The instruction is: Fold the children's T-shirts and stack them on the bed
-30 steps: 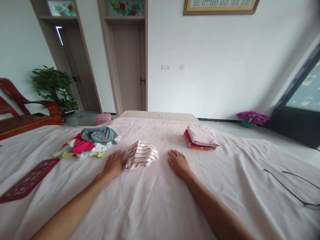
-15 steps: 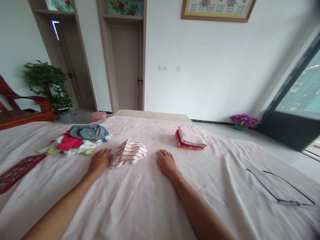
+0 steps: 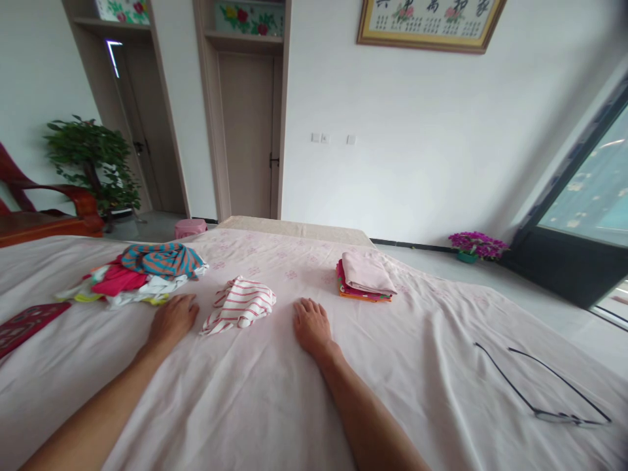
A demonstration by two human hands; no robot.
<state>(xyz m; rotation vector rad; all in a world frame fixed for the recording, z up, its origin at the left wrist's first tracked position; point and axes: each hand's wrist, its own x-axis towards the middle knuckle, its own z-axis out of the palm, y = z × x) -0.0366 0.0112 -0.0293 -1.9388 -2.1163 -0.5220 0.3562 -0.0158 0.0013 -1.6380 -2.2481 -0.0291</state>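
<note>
A crumpled white garment with red stripes [image 3: 241, 303] lies on the pale pink sheet [image 3: 275, 405] between my hands, touched by neither. My left hand [image 3: 173, 320] rests palm down to its left, fingers laid out on the sheet close to a heap of loose clothes [image 3: 159, 260]. That heap shows a teal-and-orange striped piece on top, with red, white and yellow pieces beneath. To the right of the striped garment my right hand [image 3: 312, 323] lies flat, holding nothing. Beyond it is a neat stack of folded clothes [image 3: 367, 275], pale pink on top of red and orange.
A pair of eyeglasses [image 3: 559, 415] lies with its temples unfolded at the right. At the left edge is a dark red patterned flat item [image 3: 29, 325]. Past the bed stand a pink stool [image 3: 190, 227], a wooden armchair [image 3: 63, 222] and purple flowers in a pot [image 3: 475, 245].
The view has shifted slightly, so the things on the bed appear a little further left and lower. Both hands stay resting on the sheet, and the clothes look unmoved.
</note>
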